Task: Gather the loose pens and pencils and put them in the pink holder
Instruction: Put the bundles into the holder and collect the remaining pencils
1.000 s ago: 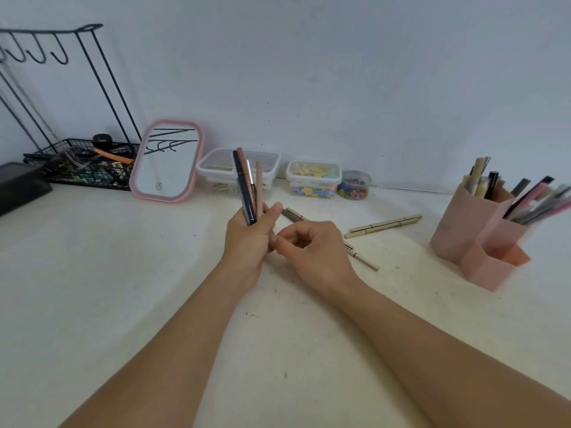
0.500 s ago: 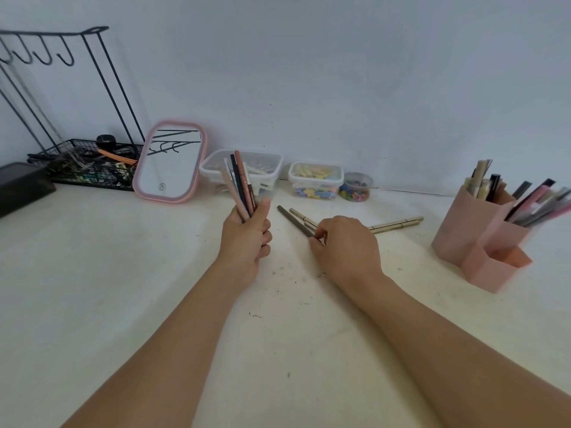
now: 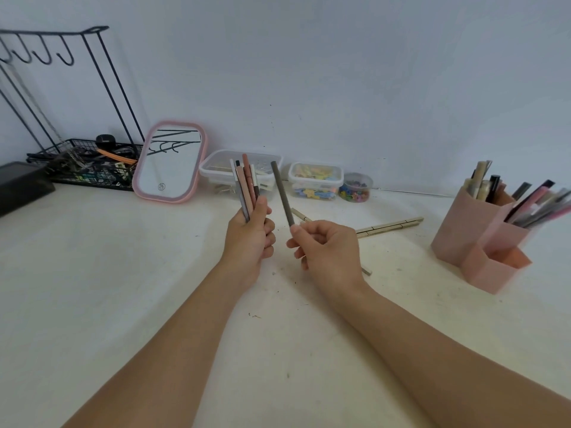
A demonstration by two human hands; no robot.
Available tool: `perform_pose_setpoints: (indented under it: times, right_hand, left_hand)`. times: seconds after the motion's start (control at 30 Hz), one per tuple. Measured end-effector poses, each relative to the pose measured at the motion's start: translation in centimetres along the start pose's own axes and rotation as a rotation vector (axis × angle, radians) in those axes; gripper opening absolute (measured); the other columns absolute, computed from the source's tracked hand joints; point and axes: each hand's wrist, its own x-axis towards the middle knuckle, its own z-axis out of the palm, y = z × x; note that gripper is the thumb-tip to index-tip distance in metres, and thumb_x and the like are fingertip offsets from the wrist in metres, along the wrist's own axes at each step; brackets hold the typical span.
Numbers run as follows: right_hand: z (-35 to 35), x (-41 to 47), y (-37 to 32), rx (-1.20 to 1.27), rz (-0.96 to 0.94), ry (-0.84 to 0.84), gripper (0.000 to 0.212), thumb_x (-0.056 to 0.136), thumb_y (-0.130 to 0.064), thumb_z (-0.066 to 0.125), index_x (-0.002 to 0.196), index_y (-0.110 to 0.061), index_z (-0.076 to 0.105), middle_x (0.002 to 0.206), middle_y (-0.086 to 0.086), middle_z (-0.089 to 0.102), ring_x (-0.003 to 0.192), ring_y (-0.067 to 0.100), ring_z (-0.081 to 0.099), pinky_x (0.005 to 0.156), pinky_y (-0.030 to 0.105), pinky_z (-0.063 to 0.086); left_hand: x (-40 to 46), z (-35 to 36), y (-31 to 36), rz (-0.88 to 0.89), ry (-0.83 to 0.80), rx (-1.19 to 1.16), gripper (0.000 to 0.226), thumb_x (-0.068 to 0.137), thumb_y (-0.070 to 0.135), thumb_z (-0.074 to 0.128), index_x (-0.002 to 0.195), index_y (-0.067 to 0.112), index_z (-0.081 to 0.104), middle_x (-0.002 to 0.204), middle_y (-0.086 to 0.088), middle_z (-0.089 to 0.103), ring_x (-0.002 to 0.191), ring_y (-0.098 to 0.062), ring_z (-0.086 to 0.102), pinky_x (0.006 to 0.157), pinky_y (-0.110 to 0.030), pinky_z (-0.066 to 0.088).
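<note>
My left hand grips a bunch of several pens, pink, brown, black and white, pointing up. Just to its right, my right hand pinches the lower end of a grey-brown pencil, held upright and leaning slightly left, lifted off the table. Loose beige pencils lie on the table beyond my right hand, and another pencil end pokes out beside my right wrist. The pink holder stands at the right, with several pens and pencils in its rear compartments.
Along the wall stand a pink-framed mirror, a clear lidded box, a box of coloured clips and a small round tub of beads. A black wire rack with hooks and a black box are at far left.
My right hand reached down to the table, took the grey-brown pencil and has lifted it upright beside the left hand's bunch. The left hand has barely moved.
</note>
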Motion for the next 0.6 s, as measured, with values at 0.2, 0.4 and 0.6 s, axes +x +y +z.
perform_pose_setpoints:
  times: [0.2, 0.4, 0.6]
  right_hand:
    - [1.2, -1.1, 0.1, 0.075, -0.014, -0.126, 0.017, 0.096, -0.014, 0.067, 0.089, 0.0, 0.074, 0.074, 0.013, 0.076, 0.055, 0.011, 0.062, 0.05, 0.02, 0.051]
    - [0.9, -0.5, 0.6, 0.012, -0.045, -0.156, 0.015, 0.095, -0.013, 0.069, 0.09, 0.0, 0.072, 0.073, 0.016, 0.075, 0.051, 0.007, 0.061, 0.051, 0.019, 0.048]
    - [0.0, 0.2, 0.9, -0.278, -0.257, -0.026, 0.01, 0.092, -0.023, 0.068, 0.086, -0.019, 0.075, 0.066, -0.006, 0.072, 0.058, 0.005, 0.063, 0.06, 0.022, 0.053]
  left_hand:
    - [-0.3, 0.2, -0.2, 0.082, -0.065, 0.06, 0.049, 0.072, 0.048, 0.085, 0.076, 0.017, 0.047, 0.057, 0.001, 0.042, 0.045, -0.018, 0.042, 0.042, -0.027, 0.038]
    - [-0.1, 0.6, -0.9, 0.111, -0.028, 0.17, 0.024, 0.093, 0.028, 0.07, 0.079, 0.018, 0.053, 0.056, 0.005, 0.048, 0.05, -0.015, 0.048, 0.043, -0.024, 0.041]
    - [-0.1, 0.6, -0.5, 0.088, -0.041, 0.158, 0.022, 0.102, 0.033, 0.056, 0.088, 0.016, 0.053, 0.06, 0.003, 0.047, 0.047, -0.012, 0.051, 0.041, -0.023, 0.038]
